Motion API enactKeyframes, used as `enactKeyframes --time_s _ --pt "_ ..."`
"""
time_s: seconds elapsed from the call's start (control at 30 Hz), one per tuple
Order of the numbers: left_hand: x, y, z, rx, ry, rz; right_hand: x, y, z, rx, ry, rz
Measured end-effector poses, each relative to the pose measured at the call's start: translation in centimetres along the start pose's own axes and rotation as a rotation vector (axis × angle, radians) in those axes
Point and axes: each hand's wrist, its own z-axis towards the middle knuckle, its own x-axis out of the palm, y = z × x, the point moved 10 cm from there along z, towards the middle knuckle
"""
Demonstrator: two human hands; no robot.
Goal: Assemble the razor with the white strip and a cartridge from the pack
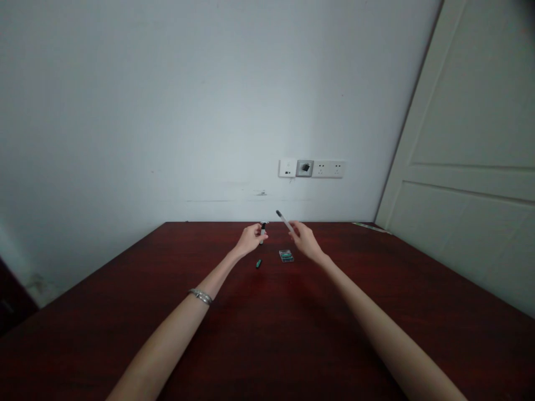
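Observation:
My left hand (249,238) is closed, fingers and thumb around a small upright tube (263,234) with a black upper part and a pale lower part; its exact kind is not clear. My right hand (306,239) pinches a slim pen (286,220) with a translucent whitish barrel and a dark end. The pen tilts up and to the left, clear of the table. Between the hands and a little nearer lies a small clear case (286,256) with green pieces in it. A short green and black piece (258,263) rests on the table below my left hand.
The dark red wooden table (267,334) reaches back to a pale wall (167,111) with sockets and switches (312,169). A white panelled door (472,156) stands at the right. A thin, light green strip (370,227) lies at the table's back right edge.

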Motion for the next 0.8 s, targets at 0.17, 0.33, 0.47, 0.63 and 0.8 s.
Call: enactKeyframes --time_s 0.17,0.33,0.47,0.63,0.8 --pt "0.6 -0.2 -0.5 0.11 0.016 0.115 -2.9 1.1 -0.9 -0.156 -0.13 -0.148" --pt "1.2 -0.1 -1.1 0.117 -0.015 0.136 -3.3 2.9 -2.1 -0.307 -0.148 -0.288" --pt "1.1 -0.4 -1.3 0.121 -0.043 0.122 -2.6 4.3 -2.8 -0.399 -0.145 -0.297" --pt "1.1 -0.4 -1.8 0.078 -0.023 0.118 -1.8 4.4 -3.4 -0.445 -0.131 -0.333" --pt "1.3 -0.4 -2.5 0.065 0.026 0.087 -2.9 2.9 -3.6 -0.362 -0.182 -0.321"
